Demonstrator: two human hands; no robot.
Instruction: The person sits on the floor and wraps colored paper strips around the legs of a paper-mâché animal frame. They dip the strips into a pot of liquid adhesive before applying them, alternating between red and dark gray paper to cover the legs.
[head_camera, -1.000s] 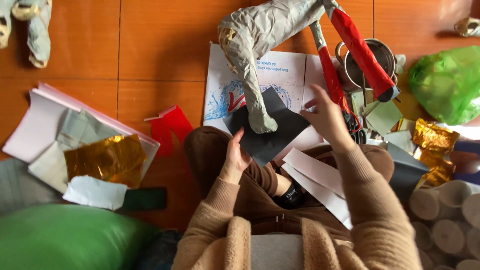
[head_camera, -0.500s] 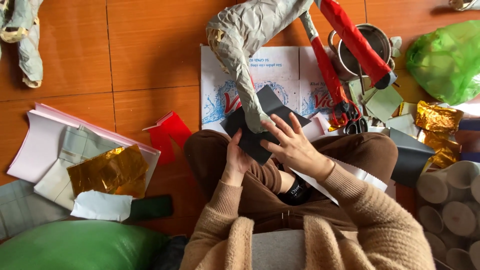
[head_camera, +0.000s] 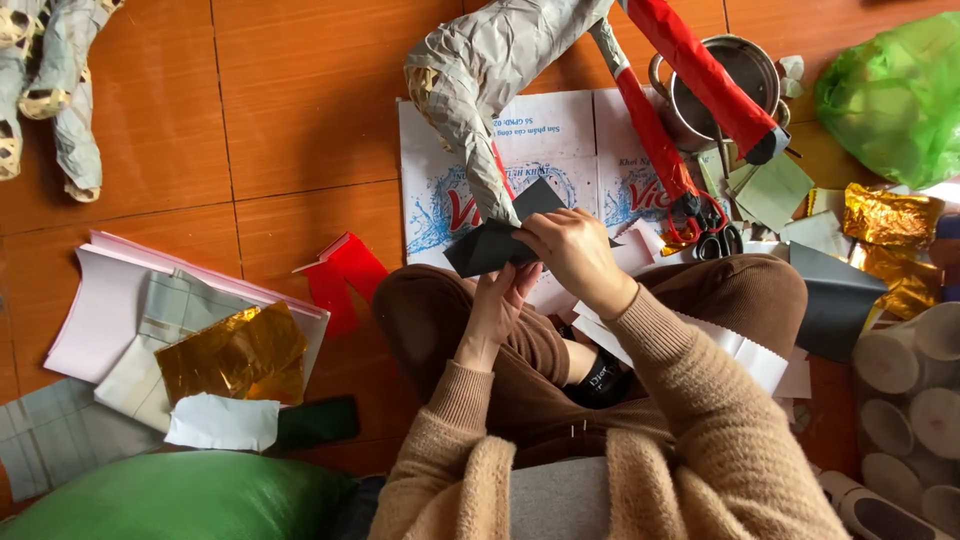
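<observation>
Both hands hold a black paper sheet (head_camera: 489, 243) above my lap. My left hand (head_camera: 499, 297) grips its lower edge from beneath, and my right hand (head_camera: 567, 249) presses down on its right side, fingers curled over the sheet. The sheet lies against the foot of a paper-wrapped grey figure leg (head_camera: 478, 120) that rises from a flattened printed cardboard box (head_camera: 560, 140) on the floor. Two red-wrapped limbs (head_camera: 700, 70) of the same figure slant to the right.
Scissors (head_camera: 712, 238) lie by a metal pot (head_camera: 735, 85). A green plastic bag (head_camera: 890, 90), gold foil (head_camera: 895, 245), cardboard tubes (head_camera: 910, 380) sit right. Paper stack with gold foil (head_camera: 225, 350), red paper (head_camera: 340, 275), green cushion (head_camera: 170, 495) lie left. White strips (head_camera: 740, 350) rest on my knee.
My right hand came down from the scissors area onto the black sheet. The sheet has been folded smaller and drawn closer to my lap.
</observation>
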